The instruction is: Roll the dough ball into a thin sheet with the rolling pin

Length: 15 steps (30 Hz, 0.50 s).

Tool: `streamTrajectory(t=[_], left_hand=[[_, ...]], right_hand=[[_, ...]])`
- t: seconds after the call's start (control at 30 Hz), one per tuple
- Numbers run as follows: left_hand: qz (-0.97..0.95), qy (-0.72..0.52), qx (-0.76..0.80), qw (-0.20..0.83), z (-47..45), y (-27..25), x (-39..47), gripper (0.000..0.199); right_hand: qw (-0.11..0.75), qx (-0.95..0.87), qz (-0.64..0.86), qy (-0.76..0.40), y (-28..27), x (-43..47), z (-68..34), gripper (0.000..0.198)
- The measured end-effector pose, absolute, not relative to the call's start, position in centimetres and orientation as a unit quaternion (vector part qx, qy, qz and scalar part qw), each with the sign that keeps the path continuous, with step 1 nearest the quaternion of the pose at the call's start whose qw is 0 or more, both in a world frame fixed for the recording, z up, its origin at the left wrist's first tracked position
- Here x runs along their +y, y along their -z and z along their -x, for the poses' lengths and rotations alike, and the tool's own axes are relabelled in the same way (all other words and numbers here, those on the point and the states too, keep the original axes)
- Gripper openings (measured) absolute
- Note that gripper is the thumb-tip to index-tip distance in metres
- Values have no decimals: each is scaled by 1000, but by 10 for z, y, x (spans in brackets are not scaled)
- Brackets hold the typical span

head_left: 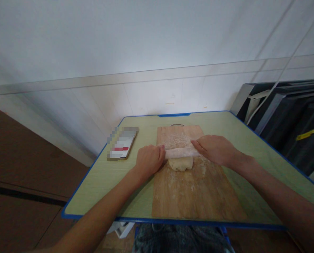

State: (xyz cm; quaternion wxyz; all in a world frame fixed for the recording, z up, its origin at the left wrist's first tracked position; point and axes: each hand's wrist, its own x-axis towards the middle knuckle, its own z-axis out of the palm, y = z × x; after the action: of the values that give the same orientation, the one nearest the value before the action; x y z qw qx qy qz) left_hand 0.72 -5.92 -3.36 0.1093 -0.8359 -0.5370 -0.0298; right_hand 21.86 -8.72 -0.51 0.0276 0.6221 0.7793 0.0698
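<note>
A pale, flour-dusted rolling pin (179, 153) lies crosswise over a flattened piece of dough (180, 164). My left hand (150, 158) is closed around the pin's left end, and my right hand (213, 147) grips its right end. Under both is a wooden cutting board (194, 200), with loose flour scattered over its far half. The dough's near edge shows in front of the pin; the pin covers its far part.
The board rests on a light green table (99, 189) with a blue rim. A phone (121, 144) lies at the left. A white wall (151, 96) stands behind the table, and dark flat items (291, 116) lean at the right.
</note>
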Motion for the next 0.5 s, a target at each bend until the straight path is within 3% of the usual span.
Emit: streamTrajectory(t=[0.17, 0.37, 0.5], left_hand=[[826, 40, -547, 127, -9, 29, -62, 62], [845, 78, -508, 146, -7, 31, -72, 50], [834, 48, -532, 136, -7, 27, -67, 57]], right_hand=[[40, 769, -638, 3, 18, -79, -221, 59], [14, 716, -695, -64, 26, -102, -209, 57], [19, 723, -688, -54, 23, -97, -210, 57]])
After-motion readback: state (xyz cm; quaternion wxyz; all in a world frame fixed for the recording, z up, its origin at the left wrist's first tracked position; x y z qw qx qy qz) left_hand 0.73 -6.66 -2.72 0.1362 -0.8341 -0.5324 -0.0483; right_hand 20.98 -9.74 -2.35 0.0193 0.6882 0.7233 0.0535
